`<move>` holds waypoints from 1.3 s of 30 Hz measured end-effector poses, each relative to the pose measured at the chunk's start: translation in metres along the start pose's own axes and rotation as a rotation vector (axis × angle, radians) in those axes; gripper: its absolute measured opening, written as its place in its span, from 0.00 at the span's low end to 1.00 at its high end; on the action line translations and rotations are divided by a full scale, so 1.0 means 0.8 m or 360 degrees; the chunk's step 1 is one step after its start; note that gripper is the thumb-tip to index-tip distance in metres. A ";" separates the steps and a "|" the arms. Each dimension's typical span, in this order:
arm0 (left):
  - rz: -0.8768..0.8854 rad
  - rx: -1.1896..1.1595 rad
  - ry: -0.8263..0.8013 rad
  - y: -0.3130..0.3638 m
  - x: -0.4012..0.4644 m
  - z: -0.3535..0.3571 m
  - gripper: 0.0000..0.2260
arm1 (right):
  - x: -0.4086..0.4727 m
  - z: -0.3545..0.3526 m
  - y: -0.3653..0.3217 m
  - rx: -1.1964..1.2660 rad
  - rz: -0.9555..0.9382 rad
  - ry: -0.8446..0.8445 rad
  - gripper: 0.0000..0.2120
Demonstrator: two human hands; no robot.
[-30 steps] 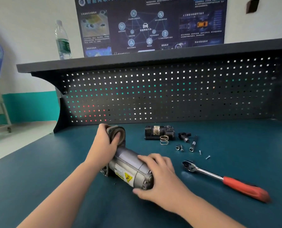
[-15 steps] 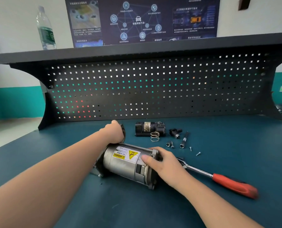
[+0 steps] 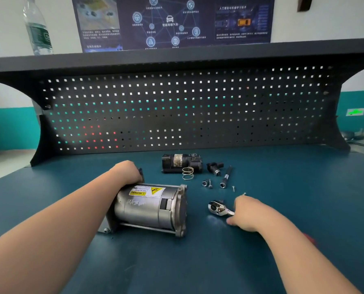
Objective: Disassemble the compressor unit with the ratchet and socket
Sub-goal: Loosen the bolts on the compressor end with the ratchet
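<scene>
Two hands – left hand [image 3: 127, 171] gripping compressor [image 3: 150, 207], right hand [image 3: 248, 213] covering ratchet [image 3: 219, 209], grip unclear

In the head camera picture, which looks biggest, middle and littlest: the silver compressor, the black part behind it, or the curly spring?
1. Silver compressor, clearly the biggest, though it also lies nearest the camera.
2. Black part, farther back.
3. Spring, smallest, right in front of the black part.
</scene>
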State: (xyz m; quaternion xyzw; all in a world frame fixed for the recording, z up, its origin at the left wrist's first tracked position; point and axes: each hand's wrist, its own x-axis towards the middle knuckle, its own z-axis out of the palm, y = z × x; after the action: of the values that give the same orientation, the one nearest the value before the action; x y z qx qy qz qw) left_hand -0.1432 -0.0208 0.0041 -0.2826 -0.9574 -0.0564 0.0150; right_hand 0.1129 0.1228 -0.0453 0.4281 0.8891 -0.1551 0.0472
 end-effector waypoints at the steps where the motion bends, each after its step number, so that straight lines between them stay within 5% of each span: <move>1: -0.0008 0.0048 0.0005 -0.004 -0.003 -0.002 0.11 | 0.002 0.001 0.001 0.0004 -0.0046 0.0016 0.08; 4: -0.0052 0.0185 0.0012 -0.016 -0.014 -0.006 0.12 | -0.002 0.000 0.000 0.0075 -0.0145 0.0137 0.04; 8: -0.0092 0.0088 0.0046 -0.037 -0.026 -0.003 0.08 | -0.014 -0.017 -0.007 0.0580 -0.0236 0.0751 0.09; 11: -0.0195 -0.0166 0.0106 -0.045 -0.032 0.002 0.07 | -0.024 -0.030 -0.012 0.0978 -0.0604 0.1089 0.08; 15: -0.0180 -0.0296 0.0207 -0.044 -0.035 0.005 0.10 | -0.037 -0.030 -0.017 0.0744 -0.1018 0.1147 0.03; 18: -0.0066 -0.0299 0.0724 -0.030 -0.061 -0.008 0.12 | -0.037 -0.023 -0.021 0.0309 -0.1194 0.1114 0.03; 20: 0.0136 -0.0773 0.0992 -0.003 -0.096 -0.020 0.13 | -0.035 -0.019 -0.028 0.0043 -0.1265 0.1149 0.04; 22: 0.0221 -0.1306 0.0691 0.038 -0.143 -0.023 0.17 | -0.032 -0.017 -0.030 -0.0042 -0.1313 0.1237 0.04; 25: 0.0154 -0.1309 0.0148 0.096 -0.205 0.001 0.21 | -0.034 -0.022 -0.024 0.0083 -0.1284 0.1517 0.07; 27: 0.0124 -0.1495 0.0041 0.122 -0.223 0.014 0.22 | -0.038 -0.030 -0.018 0.0185 -0.1280 0.1696 0.05; 31: -0.0055 -0.2590 -0.0190 0.166 -0.218 0.020 0.16 | -0.036 -0.038 -0.007 0.0378 -0.1228 0.1831 0.07; 33: -0.0116 -0.2925 -0.0194 0.181 -0.216 0.024 0.13 | -0.034 -0.033 -0.012 0.0680 -0.1009 0.1747 0.21; 36: -0.0104 -0.2930 -0.0065 0.188 -0.216 0.034 0.13 | -0.030 -0.022 -0.029 0.1366 -0.0742 0.1365 0.47; 39: -0.0194 -0.3001 -0.0210 0.186 -0.216 0.049 0.13 | -0.030 -0.017 -0.044 0.1834 -0.0516 0.1405 0.50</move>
State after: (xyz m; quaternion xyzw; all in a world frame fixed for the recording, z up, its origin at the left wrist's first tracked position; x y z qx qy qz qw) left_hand 0.0826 0.0148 -0.0302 -0.1305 -0.5292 -0.7914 -0.2767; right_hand 0.1014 0.0890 -0.0192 0.2709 0.6551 -0.4155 -0.5699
